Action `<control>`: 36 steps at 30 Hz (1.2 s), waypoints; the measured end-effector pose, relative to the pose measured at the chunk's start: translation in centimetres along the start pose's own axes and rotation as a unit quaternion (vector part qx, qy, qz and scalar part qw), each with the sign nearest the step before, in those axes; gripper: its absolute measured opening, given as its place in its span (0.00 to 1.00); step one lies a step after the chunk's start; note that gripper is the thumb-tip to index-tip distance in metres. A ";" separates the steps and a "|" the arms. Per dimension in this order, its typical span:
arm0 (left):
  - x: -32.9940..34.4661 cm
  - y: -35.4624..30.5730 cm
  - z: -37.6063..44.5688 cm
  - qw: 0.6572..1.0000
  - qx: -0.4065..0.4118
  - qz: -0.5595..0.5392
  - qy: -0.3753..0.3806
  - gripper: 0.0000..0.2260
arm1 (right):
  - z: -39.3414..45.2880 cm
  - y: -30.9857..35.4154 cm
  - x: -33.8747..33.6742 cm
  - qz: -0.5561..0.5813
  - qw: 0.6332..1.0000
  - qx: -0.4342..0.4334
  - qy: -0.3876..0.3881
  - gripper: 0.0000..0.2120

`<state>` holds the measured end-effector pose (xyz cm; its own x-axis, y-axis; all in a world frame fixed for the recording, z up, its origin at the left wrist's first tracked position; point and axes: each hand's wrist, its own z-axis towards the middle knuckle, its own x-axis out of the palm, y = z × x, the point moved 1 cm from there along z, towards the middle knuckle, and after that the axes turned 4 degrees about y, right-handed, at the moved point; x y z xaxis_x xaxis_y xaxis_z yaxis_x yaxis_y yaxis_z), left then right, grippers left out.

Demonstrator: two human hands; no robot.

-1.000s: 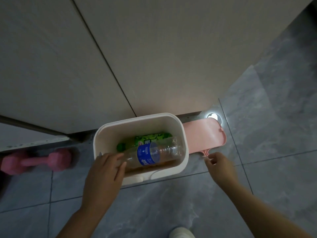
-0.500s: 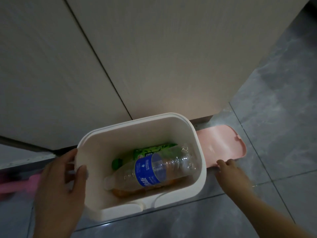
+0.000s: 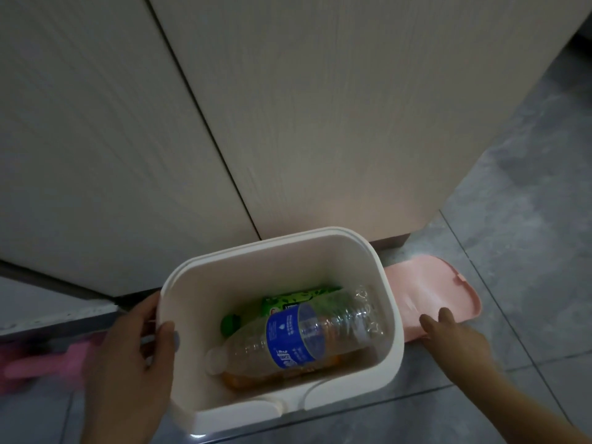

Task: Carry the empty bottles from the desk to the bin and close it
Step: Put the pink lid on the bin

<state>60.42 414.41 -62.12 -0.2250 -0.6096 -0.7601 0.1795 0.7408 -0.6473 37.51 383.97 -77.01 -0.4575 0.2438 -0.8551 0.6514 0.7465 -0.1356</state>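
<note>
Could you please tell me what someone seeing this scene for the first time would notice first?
The white bin stands open on the grey floor, in the middle of the view, with a clear bottle with a blue label lying inside on a green packet. The left hand grips the bin's left rim, and the right hand touches the pink lid lying flat to the bin's right.
</note>
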 end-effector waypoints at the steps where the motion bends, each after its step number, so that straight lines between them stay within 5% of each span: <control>1: -0.1 -0.1 0.0 1.000 0.002 0.008 0.000 0.16 | -0.1 -0.1 -0.1 -0.019 1.000 -0.024 0.002 0.13; 4: -0.2 -0.8 -0.3 1.000 0.014 0.015 -0.003 0.17 | -0.8 -0.4 -1.2 -0.059 0.996 -0.061 0.014 0.11; 9: -0.4 -1.5 -0.6 0.999 0.012 0.037 0.004 0.17 | -2.8 -1.4 -4.4 0.016 1.000 -0.007 -0.006 0.09; 14: -0.6 -2.0 -0.6 1.000 -0.012 0.004 0.028 0.17 | -6.0 -2.0 -9.1 0.254 0.964 0.054 -0.057 0.05; 17: -0.8 -2.4 -0.6 0.999 -0.020 0.008 0.038 0.16 | -7.7 -2.6 -11.1 0.378 0.915 0.112 -0.084 0.11; 23: -1.2 -3.3 -0.4 0.997 -0.052 0.017 0.052 0.15 | -11.2 -2.8 -14.2 0.553 0.820 0.108 -0.102 0.06; 27: -1.5 -3.8 -0.4 0.994 -0.074 0.033 0.067 0.15 | -14.1 -3.6 -15.7 0.676 0.725 0.106 -0.074 0.07; 32: -2.0 -4.3 -0.1 0.989 -0.101 0.027 0.101 0.15 | -16.8 -3.2 -17.7 0.835 0.539 0.085 -0.064 0.05; 36: -2.5 -4.5 0.3 0.983 -0.128 0.022 0.128 0.15 | -18.2 -1.5 -19.2 0.874 0.473 0.096 -0.054 0.15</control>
<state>60.47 412.52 -57.32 -0.4613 -0.5086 -0.7270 -0.0456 0.8319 -0.5531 34.27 389.45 -51.28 0.9085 0.3444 0.2368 0.0251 -0.6106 0.7915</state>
